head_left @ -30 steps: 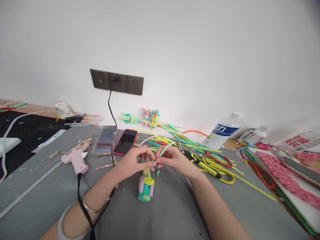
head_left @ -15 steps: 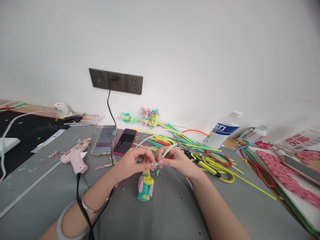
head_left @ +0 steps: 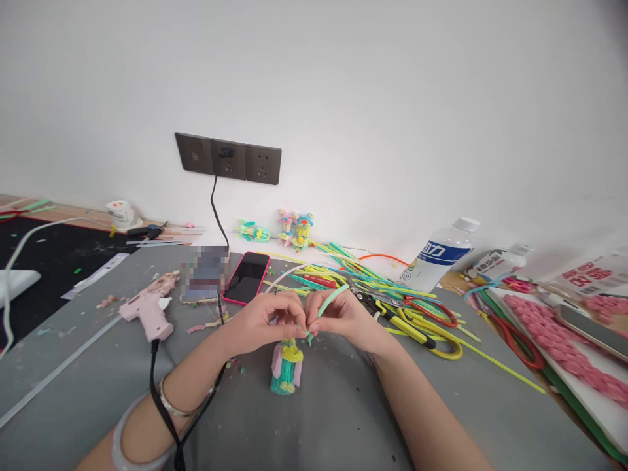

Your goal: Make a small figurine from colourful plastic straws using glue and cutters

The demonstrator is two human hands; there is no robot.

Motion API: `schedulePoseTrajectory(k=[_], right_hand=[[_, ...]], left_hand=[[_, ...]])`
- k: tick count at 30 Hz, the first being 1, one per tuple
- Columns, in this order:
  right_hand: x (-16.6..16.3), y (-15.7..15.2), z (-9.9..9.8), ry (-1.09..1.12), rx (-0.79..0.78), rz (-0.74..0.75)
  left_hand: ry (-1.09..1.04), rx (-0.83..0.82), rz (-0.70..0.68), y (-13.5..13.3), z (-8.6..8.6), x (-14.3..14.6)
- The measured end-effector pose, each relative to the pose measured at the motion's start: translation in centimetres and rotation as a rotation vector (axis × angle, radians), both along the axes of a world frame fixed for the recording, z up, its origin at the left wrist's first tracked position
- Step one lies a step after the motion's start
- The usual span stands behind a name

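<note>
A light green pipe cleaner (head_left: 333,299) is pinched between the fingertips of my right hand (head_left: 338,315), one end sticking up past the knuckles. My left hand (head_left: 275,319) meets it fingertip to fingertip and pinches the pipe cleaner's lower end, which is bent. Just below my fingers stands a small pipe-cleaner figure (head_left: 286,373) in teal, yellow and pink; its top is hidden behind my left hand. Little green scraps lie on the grey tabletop nearby.
A pink glue gun (head_left: 147,307) with a black cord lies left. Two phones (head_left: 246,278) rest behind my left hand. Pliers (head_left: 407,327), scissors (head_left: 432,309) and loose pipe cleaners (head_left: 363,271) spread to the right, before a bottle (head_left: 439,255). Finished figures (head_left: 294,230) stand by the wall.
My fingertips have moved slightly closer together, and the lower end of the green pipe cleaner now bends downward between them. The standing figure stays put.
</note>
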State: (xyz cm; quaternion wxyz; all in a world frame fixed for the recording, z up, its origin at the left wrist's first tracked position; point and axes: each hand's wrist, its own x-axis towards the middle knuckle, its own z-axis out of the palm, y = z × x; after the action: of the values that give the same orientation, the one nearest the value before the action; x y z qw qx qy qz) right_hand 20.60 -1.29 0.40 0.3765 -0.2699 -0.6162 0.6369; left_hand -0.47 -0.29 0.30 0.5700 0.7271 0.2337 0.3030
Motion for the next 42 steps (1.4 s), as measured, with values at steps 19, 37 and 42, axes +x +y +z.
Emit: schedulePoseTrajectory(k=[19,37,42], right_hand=[[-0.7,0.0,0.2,-0.063,0.413,-0.318],[-0.3,-0.1,0.2,-0.105,0.227,-0.046],[-0.5,0.3,-0.1,-0.015,0.309,-0.259]], left_hand=[[-0.119,-0.353,0.175,0.2,-0.7,0.5],[0.060,-0.583,-0.107,0.1,0.4,-0.1],[-0.027,-0.371,0.087,0.4,-0.6,0.1]])
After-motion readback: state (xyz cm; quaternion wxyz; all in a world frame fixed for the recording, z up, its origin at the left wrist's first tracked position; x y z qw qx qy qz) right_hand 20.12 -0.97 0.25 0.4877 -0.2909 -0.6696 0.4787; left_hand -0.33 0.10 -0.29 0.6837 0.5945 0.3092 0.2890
